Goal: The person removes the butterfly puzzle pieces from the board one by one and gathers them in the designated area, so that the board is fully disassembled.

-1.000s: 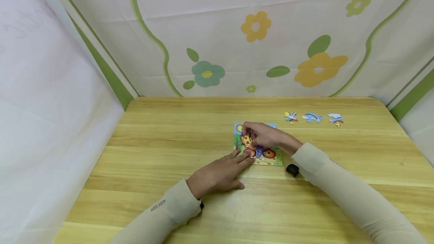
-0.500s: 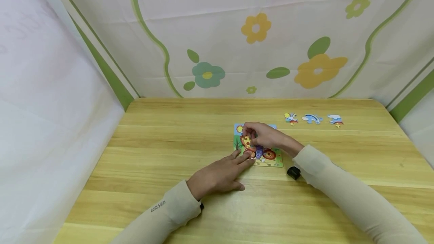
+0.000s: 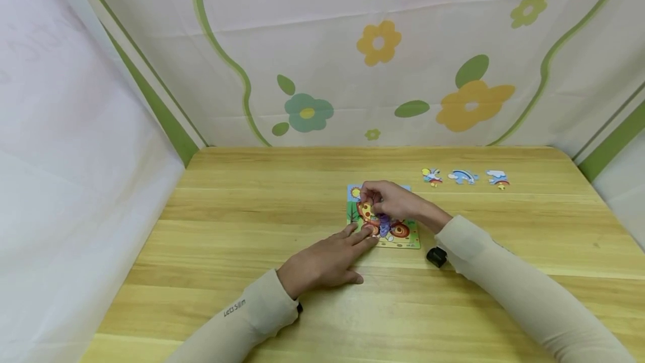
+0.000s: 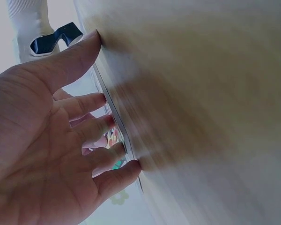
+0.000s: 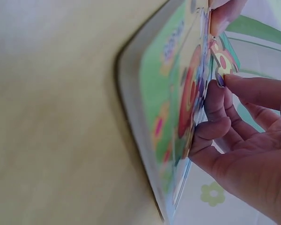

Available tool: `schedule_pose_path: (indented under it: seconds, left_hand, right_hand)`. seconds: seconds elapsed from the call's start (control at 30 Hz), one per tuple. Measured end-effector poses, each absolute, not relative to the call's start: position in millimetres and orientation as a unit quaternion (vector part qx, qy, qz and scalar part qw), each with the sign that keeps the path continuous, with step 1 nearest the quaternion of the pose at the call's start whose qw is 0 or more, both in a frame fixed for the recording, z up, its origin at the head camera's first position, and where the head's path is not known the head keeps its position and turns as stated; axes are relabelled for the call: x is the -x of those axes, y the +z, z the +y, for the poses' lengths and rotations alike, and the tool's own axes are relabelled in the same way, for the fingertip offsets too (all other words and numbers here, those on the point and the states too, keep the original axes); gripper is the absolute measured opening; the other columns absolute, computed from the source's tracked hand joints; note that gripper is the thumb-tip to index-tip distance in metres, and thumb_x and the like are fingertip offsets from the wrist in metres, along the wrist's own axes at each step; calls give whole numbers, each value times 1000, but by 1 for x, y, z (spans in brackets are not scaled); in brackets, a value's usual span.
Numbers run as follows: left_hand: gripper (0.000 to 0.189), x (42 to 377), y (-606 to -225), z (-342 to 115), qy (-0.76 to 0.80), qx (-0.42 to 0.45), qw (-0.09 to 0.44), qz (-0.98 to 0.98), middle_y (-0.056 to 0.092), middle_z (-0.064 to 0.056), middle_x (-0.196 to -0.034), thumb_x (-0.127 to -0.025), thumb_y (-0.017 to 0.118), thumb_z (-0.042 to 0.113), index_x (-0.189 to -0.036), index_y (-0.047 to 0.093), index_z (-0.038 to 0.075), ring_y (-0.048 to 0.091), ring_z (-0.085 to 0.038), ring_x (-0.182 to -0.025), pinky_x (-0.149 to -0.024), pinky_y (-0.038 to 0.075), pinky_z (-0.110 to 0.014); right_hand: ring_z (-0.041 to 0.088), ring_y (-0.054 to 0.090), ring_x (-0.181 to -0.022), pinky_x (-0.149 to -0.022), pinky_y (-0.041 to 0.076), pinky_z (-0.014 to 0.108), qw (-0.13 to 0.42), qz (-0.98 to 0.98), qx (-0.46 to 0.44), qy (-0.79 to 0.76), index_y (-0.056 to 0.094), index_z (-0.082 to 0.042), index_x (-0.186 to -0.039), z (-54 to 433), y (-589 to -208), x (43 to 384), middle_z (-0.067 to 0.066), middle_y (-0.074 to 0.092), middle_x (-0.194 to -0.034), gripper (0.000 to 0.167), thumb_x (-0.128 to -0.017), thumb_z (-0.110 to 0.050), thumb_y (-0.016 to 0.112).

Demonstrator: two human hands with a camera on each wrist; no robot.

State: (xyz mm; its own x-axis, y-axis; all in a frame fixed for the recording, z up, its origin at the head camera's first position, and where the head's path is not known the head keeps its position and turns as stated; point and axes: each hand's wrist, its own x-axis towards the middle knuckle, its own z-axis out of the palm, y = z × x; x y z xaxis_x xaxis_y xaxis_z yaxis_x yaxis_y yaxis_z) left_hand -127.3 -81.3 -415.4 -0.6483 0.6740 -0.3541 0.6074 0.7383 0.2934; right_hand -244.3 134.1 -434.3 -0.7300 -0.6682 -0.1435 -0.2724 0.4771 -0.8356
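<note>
A butterfly jigsaw puzzle board (image 3: 414,240) lies on the table under both hands. My right hand (image 3: 390,198) pinches a yellow puzzle piece with red spots (image 3: 367,210) between thumb and fingers, over the board's upper left part. In the right wrist view that piece (image 5: 223,58) stands tilted up from the board, one edge low against it. My left hand (image 3: 330,256) lies with straight fingers, its fingertips resting on the board's lower left part and edge. In the left wrist view, the fingertips (image 4: 113,121) sit along the board's edge.
Three loose puzzle pieces lie in a row at the back right: one with a yellow patch (image 3: 432,177), a rainbow one (image 3: 463,176) and one with a cloud (image 3: 498,178). A white flower-printed curtain (image 3: 353,71) stands behind the wooden table (image 3: 242,195).
The pinched spotted piece shifts and tilts slightly over the same spot on the board. The left hand stays in place.
</note>
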Motion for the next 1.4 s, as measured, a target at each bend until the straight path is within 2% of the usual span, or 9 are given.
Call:
schedule_pose_path:
  seconds: [0.27,0.57,0.7,1.0,1.13,1.4]
  left_hand:
    - [81,127,-417,-81,72,-355,220,906,12,1,-177,-104,64,42,-169,21,23,13,-31,-164,-129,30,-43]
    - [81,128,-417,-81,77,-354,226,904,12,2,-177,-103,64,42,-169,21,24,12,-31,-164,-129,29,-44]
    - [82,128,-417,-81,77,-354,224,905,12,2,-177,-103,65,42,-169,21,24,12,-31,-164,-129,29,-43]
    - [81,128,-417,-82,81,-352,224,905,11,2,-178,-103,65,42,-169,21,24,13,-31,-164,-129,30,-44]
    - [81,128,-417,-82,81,-352,224,905,12,2,-178,-103,65,42,-169,21,24,13,-31,-164,-129,30,-44]
    - [81,127,-416,-82,85,-351,226,905,10,3,-178,-103,64,41,-169,20,24,11,-31,-165,-129,29,-44]
  right_hand:
    - [24,51,-83,-72,46,30,236,815,287,-444,62,1,-108,136,-433,246,15,58,-94,19,-96,13,53]
    - [23,52,-84,-73,46,31,230,815,290,-446,63,-3,-109,140,-432,247,12,59,-97,22,-97,11,51]
    - [22,52,-85,-73,48,32,225,813,286,-455,62,0,-110,146,-429,248,13,59,-100,20,-97,11,51]
    - [27,59,-95,-81,56,38,215,824,246,-462,60,2,-112,169,-422,248,17,58,-111,16,-99,7,52]
    - [26,59,-92,-78,56,38,205,832,231,-461,61,0,-110,181,-418,246,16,57,-109,17,-98,7,52]
    - [26,57,-96,-79,55,34,188,848,201,-452,64,-1,-109,203,-418,245,16,60,-108,17,-97,5,54]
